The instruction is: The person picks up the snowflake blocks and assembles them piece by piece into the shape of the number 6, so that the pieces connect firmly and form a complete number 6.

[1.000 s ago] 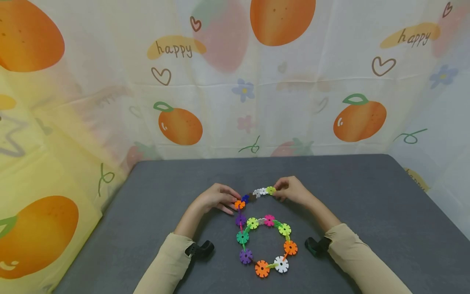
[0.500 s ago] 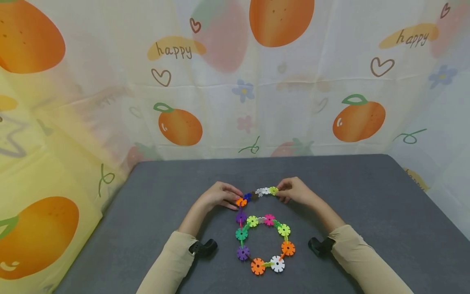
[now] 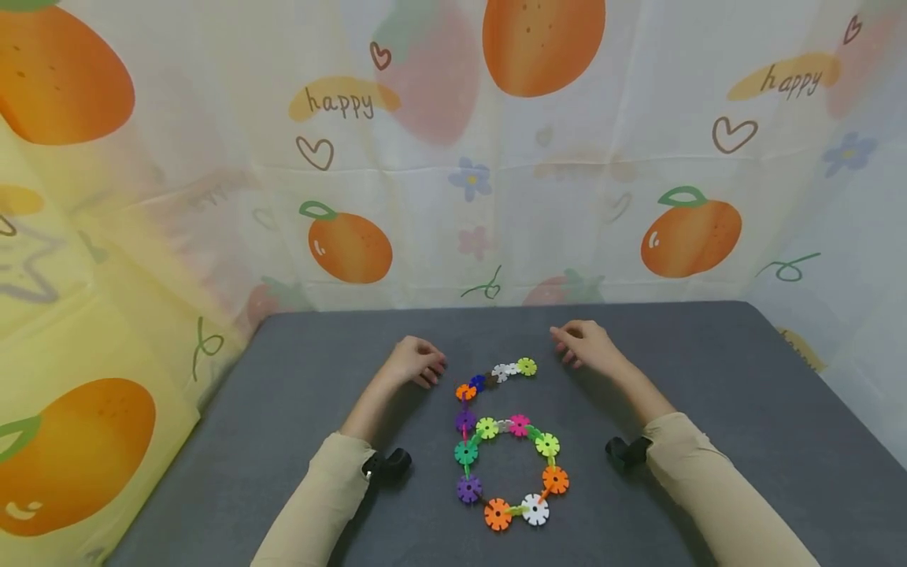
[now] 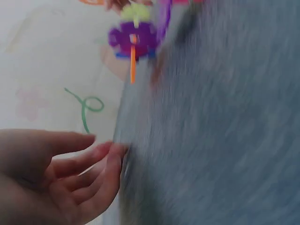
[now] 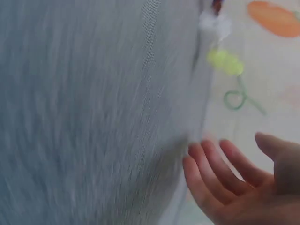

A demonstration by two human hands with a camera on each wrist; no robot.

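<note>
A chain of colourful notched plastic discs (image 3: 465, 453) lies on the grey table, linked in the shape of a 6. Its closed ring is near me, and its tail curves up to a yellow-green disc (image 3: 527, 366) at the far right end. My left hand (image 3: 416, 362) hovers left of the orange disc (image 3: 465, 392), apart from it, fingers loosely bent and holding nothing. Beyond the tail's end, to the right, my right hand (image 3: 586, 345) is also off the chain, with nothing in its relaxed fingers (image 5: 225, 173). The left wrist view shows a purple disc (image 4: 133, 40), blurred.
The grey table (image 3: 319, 346) ends at a far edge, behind which hangs a fruit-print cloth (image 3: 439, 197). Black wrist straps with camera mounts sit on the left wrist (image 3: 388, 465) and the right wrist (image 3: 627, 453).
Both hands have let go of the chain's upper tail and moved apart, the left one to the left, the right one up and to the right. The chain stays on the table.
</note>
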